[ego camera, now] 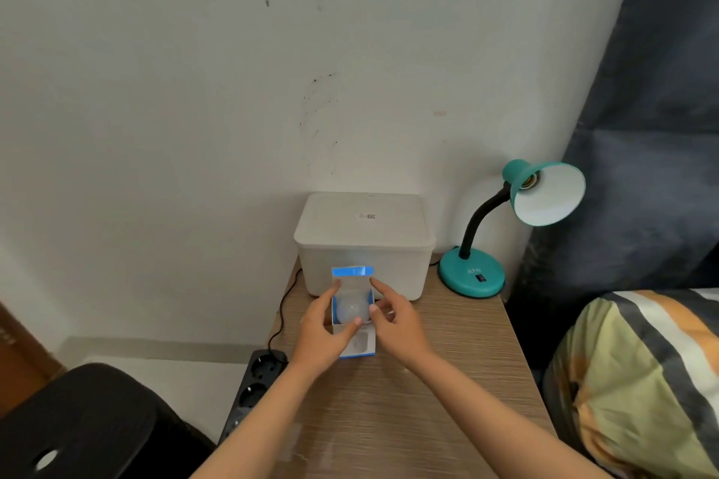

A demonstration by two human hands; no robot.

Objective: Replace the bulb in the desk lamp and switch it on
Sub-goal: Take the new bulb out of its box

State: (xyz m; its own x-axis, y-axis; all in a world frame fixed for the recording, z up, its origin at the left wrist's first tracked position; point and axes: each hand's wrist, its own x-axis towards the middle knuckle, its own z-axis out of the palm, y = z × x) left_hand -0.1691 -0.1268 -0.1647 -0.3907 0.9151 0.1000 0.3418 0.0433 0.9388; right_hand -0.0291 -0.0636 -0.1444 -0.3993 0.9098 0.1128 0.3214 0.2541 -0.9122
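A teal desk lamp [472,276] stands at the table's back right, its gooseneck bent so the shade [552,198] faces me. Its socket [530,182] holds no bulb. A black rocker switch [481,278] sits on the lamp base. At the table's middle is a blue and white bulb box [360,346] with its top flap open, and a white bulb [352,308] shows inside. My left hand [321,334] grips the box from the left, thumb on the bulb. My right hand [393,317] holds the box's right side, index finger at the flap.
A white lidded plastic bin [365,241] stands against the wall behind the box. A black power strip [255,381] lies off the wooden table's [408,420] left edge, with a cable running up to it. A black stool [78,424] is lower left, striped bedding [642,381] right.
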